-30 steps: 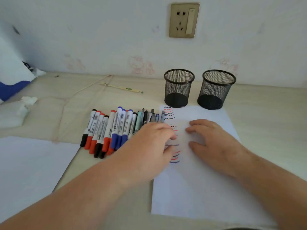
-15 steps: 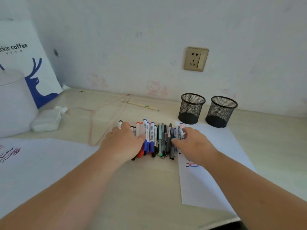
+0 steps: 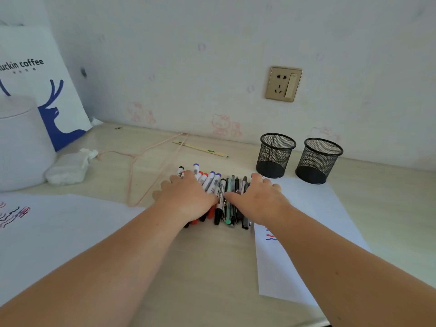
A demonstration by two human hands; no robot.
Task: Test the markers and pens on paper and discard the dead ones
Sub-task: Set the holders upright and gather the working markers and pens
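While both palms face down, the left hand (image 3: 188, 199) and right hand (image 3: 262, 199) lie flat on a row of markers and pens (image 3: 220, 197) on the table (image 3: 200, 256), each grip released with fingers spread, grasping nothing. Just right of the row lies a sheet of paper (image 3: 313, 220) with red and blue squiggles. Two mesh cups (image 3: 276, 154) stand beyond it, by the wall.

Bench (image 3: 207, 263), pale wood. Far left: white paper bag (image 3: 47, 74) with blue deer print; white round tub (image 3: 18, 142) before it; white cloth (image 3: 67, 169) beside the tub. Pink cord (image 3: 146, 166) looped mid-bench. Wall socket (image 3: 283, 83), gold plate, far right.
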